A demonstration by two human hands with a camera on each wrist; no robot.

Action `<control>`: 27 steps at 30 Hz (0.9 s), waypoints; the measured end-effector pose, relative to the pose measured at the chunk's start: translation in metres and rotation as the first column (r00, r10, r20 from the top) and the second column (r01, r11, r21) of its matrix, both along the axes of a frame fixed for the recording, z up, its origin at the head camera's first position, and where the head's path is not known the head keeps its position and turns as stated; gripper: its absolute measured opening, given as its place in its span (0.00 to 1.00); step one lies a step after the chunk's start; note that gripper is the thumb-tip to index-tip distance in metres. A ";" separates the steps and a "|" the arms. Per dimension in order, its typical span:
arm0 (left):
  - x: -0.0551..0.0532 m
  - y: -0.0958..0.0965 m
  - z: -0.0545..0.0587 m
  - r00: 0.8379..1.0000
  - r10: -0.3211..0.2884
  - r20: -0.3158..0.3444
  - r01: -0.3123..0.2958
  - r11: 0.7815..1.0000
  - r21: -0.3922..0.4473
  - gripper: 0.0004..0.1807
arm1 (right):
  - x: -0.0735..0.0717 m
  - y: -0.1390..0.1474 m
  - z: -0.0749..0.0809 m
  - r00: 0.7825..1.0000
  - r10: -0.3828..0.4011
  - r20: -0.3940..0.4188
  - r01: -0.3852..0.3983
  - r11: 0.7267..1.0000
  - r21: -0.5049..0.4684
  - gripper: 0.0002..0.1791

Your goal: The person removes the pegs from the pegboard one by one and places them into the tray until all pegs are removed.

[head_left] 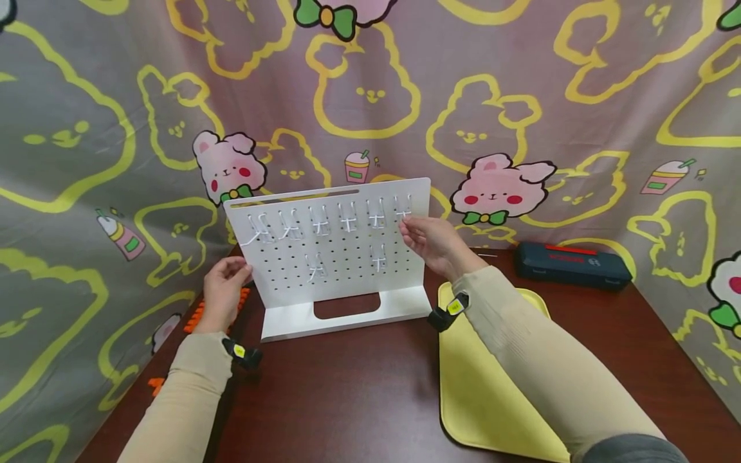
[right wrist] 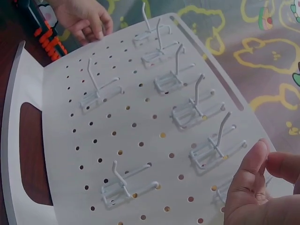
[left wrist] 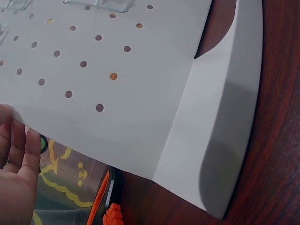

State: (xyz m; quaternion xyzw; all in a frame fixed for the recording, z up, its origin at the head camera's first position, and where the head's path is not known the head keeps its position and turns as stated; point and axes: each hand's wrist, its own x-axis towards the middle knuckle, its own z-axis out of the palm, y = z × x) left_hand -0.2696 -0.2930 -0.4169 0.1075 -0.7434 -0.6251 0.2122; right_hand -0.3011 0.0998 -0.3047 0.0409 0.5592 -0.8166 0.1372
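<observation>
A white pegboard (head_left: 347, 257) stands upright on its folded base, with several white wire hooks (head_left: 348, 218) along its top rows and two more hooks lower down. My left hand (head_left: 222, 289) grips the board's left edge, fingers behind and thumb in front, partly cut off in the left wrist view. At the upper right corner, my right hand (head_left: 431, 241) pinches the prong of the rightmost hook (head_left: 403, 207) between thumb and index finger. In the right wrist view, that hook is mostly hidden behind the thumb (right wrist: 253, 161).
A yellow tray (head_left: 480, 392) lies at the right, under the right forearm. Behind it is a dark blue case (head_left: 573, 265) with a red stripe. Orange ridged pieces (head_left: 199, 316) lie by the left edge of the brown table (head_left: 341, 392). A printed curtain (head_left: 370, 96) hangs behind.
</observation>
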 end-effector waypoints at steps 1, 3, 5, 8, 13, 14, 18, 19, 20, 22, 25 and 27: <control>0.000 0.000 0.000 1.000 -0.001 -0.001 0.001 1.000 -0.003 0.10 | 0.001 0.000 0.000 1.000 0.002 0.000 -0.002 1.000 -0.002 0.17; 0.001 -0.001 -0.001 1.000 0.000 0.006 0.000 1.000 -0.011 0.11 | 0.004 0.000 -0.001 1.000 0.007 0.002 -0.007 1.000 -0.002 0.19; 0.001 -0.002 -0.002 1.000 0.002 0.015 -0.002 1.000 -0.019 0.12 | 0.006 0.002 -0.002 1.000 0.013 -0.003 -0.013 1.000 0.002 0.21; 0.001 -0.002 -0.002 1.000 0.006 0.026 -0.006 1.000 -0.030 0.12 | 0.010 0.006 -0.006 1.000 0.018 -0.017 -0.018 0.999 0.027 0.22; 0.001 0.000 -0.002 0.999 -0.004 0.046 0.007 0.998 -0.059 0.13 | 0.019 0.022 -0.020 0.998 -0.001 -0.057 0.005 0.997 0.078 0.23; 0.000 0.000 -0.002 0.999 -0.005 0.047 0.008 0.998 -0.062 0.14 | 0.021 0.026 -0.023 0.998 -0.008 -0.064 0.013 0.996 0.089 0.23; 0.000 -0.001 -0.002 0.999 -0.005 0.040 0.007 0.998 -0.057 0.14 | 0.028 0.041 -0.038 0.995 -0.029 -0.094 0.044 0.984 0.172 0.22; 0.000 -0.002 -0.002 0.999 -0.003 0.039 0.005 0.998 -0.055 0.14 | 0.029 0.045 -0.042 0.994 -0.031 -0.101 0.051 0.980 0.195 0.21; 0.000 -0.002 -0.002 0.999 0.000 0.038 0.002 0.999 -0.052 0.14 | 0.031 0.050 -0.046 0.994 -0.032 -0.107 0.056 0.973 0.222 0.21; 0.001 -0.002 -0.001 0.999 0.000 0.040 0.002 0.999 -0.045 0.14 | 0.034 0.060 -0.055 0.993 -0.033 -0.112 0.061 0.964 0.260 0.21; 0.002 -0.002 0.001 0.999 -0.001 0.044 0.003 0.999 -0.044 0.14 | 0.039 0.075 -0.070 0.994 -0.032 -0.106 0.062 0.954 0.295 0.20; 0.002 -0.003 0.002 0.999 -0.004 0.043 0.006 0.999 -0.050 0.14 | 0.040 0.085 -0.080 0.995 -0.029 -0.093 0.057 0.949 0.311 0.19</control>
